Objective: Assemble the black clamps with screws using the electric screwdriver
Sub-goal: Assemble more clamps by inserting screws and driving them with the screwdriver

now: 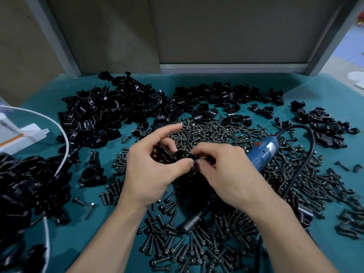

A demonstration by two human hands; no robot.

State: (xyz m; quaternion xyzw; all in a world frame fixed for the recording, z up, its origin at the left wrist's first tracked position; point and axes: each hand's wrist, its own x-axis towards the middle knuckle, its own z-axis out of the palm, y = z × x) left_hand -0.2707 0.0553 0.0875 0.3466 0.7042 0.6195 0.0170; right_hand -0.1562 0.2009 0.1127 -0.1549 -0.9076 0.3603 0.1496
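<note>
Clamp (178,155) between left hand (149,174), right hand (222,172)

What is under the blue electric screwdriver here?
Loose screws on the teal mat lie under the electric screwdriver. The right hand covers its front part, so what lies beneath there cannot be seen.

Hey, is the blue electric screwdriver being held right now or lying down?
Lying down. The blue electric screwdriver rests on its side on loose black screws; the left hand and right hand instead hold a black clamp.
</note>
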